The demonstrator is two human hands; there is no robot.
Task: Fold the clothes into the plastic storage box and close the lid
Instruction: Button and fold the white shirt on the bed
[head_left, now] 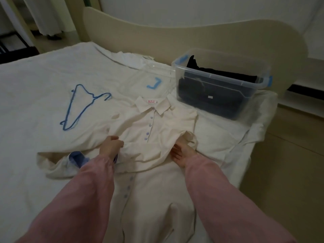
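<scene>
Writing shows in two spots only: a small red-printed label [151, 101] sewn inside the collar of the cream shirt [152, 127], too blurred to read, and a white sticker [210, 97] on the near wall of the plastic storage box [219, 79], equally unreadable.

The box stands open at the far right of the bed [35, 81], near the headboard [175, 34], with blue latches at its ends and dark folded clothes [219, 71] already inside. Its clear lid [149, 79] lies flat on the sheet just left of the box, one blue clip [154, 84] showing on it. A blue wire hanger [84, 106] lies on the sheet to the left, well apart from the box. A second pale garment lies crumpled behind the lid near the headboard.

The shirt lies face up in the middle of the bed, collar toward the headboard, its row of pale blue buttons running toward the person, its lower part folded up across itself. Nothing lies between the shirt and the box; the shirt's right shoulder nearly touches the box's near corner.

The left hand [111, 146], in a pink sleeve, is pinched closed on a fold of the shirt at its left side, beside a blue patch of cloth [77, 157]. The right hand [183, 152] lies flat with fingers spread, tucked under the raised right edge of the shirt. The hands are apart, one on each side of the button placket.
</scene>
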